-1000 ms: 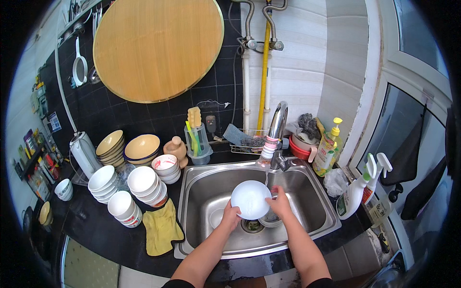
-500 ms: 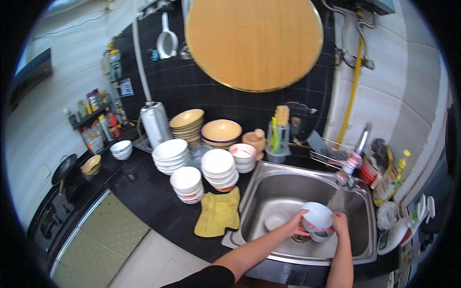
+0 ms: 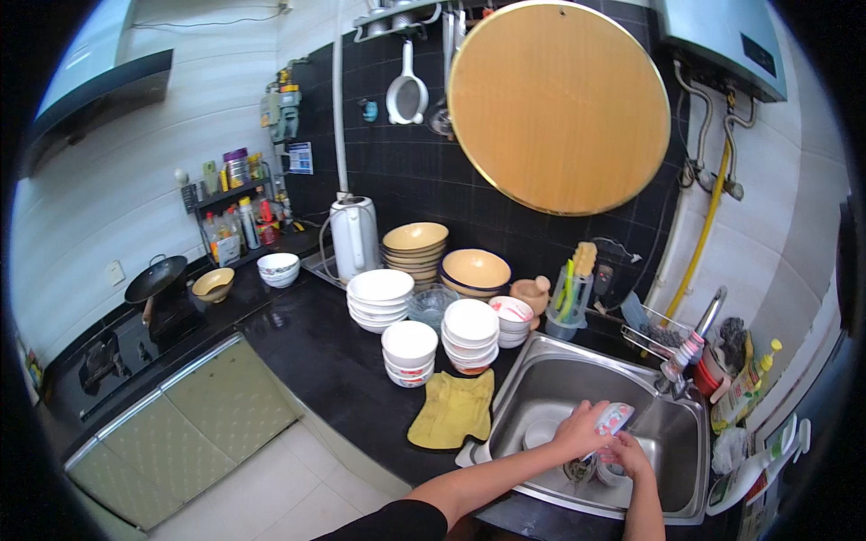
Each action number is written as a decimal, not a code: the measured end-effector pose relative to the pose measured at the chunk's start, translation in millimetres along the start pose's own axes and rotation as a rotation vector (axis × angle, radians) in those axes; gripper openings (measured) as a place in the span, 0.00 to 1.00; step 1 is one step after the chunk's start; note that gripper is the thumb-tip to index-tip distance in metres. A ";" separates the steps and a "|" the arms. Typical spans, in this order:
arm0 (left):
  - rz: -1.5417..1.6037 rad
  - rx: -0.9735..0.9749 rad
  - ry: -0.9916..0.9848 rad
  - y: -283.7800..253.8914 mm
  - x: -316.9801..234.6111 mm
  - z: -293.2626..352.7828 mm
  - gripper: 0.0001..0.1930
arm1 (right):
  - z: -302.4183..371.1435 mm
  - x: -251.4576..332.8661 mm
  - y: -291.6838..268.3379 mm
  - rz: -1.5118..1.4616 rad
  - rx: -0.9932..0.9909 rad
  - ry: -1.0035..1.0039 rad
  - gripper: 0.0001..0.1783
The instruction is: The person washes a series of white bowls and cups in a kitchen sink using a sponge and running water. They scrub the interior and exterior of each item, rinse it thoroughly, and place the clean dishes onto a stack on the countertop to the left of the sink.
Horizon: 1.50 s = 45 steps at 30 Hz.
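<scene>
Over the steel sink (image 3: 672, 487), my left hand (image 3: 582, 431) is closed on a white bowl (image 3: 615, 417) with a red pattern, tipped on its side. Just below, my right hand (image 3: 629, 453) has its fingers curled against the bowl's lower edge. Beneath that hand another bowl (image 3: 613, 473) sits in the sink, partly hidden by it. A white bowl (image 3: 539, 433) rests on the sink floor left of my left hand. The faucet (image 3: 683, 359) stands beyond my hands at the sink's back right.
Left of the sink lies a yellow cloth (image 3: 451, 410), before stacks of white bowls (image 3: 470, 323). Tan bowls (image 3: 416, 237) and an electric kettle (image 3: 354, 236) stand behind. Bottles (image 3: 744, 392) line the sink's right side. A wok (image 3: 156, 278) sits far left.
The bowl has turned from facing up to tipped on its side, and the right hand has moved from its right rim to its lower edge. The view has shifted left and up.
</scene>
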<state>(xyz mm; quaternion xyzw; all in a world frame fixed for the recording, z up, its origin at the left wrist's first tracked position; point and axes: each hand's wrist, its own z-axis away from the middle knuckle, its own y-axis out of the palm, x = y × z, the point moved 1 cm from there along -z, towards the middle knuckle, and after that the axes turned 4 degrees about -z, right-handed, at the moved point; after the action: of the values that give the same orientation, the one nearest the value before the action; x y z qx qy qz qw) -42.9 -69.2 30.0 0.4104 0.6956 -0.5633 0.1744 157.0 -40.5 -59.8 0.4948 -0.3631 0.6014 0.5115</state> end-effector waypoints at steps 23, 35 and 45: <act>0.120 -0.408 0.221 -81.1 17.6 40.2 0.34 | 46.4 75.2 82.5 0.065 0.025 -0.205 0.25; 0.941 -0.008 -0.559 -187.1 111.1 105.2 0.28 | 57.1 86.6 130.6 0.090 0.083 -0.182 0.21; 0.728 -0.311 -0.807 -311.0 184.3 202.7 0.26 | 34.1 45.6 106.2 -0.019 -0.029 -0.113 0.18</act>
<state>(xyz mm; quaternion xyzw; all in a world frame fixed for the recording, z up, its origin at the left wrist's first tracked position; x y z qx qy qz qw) -437.1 -196.9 37.6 0.3452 0.4622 -0.4700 0.6680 61.8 -83.6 0.1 0.5239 -0.3952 0.5625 0.5029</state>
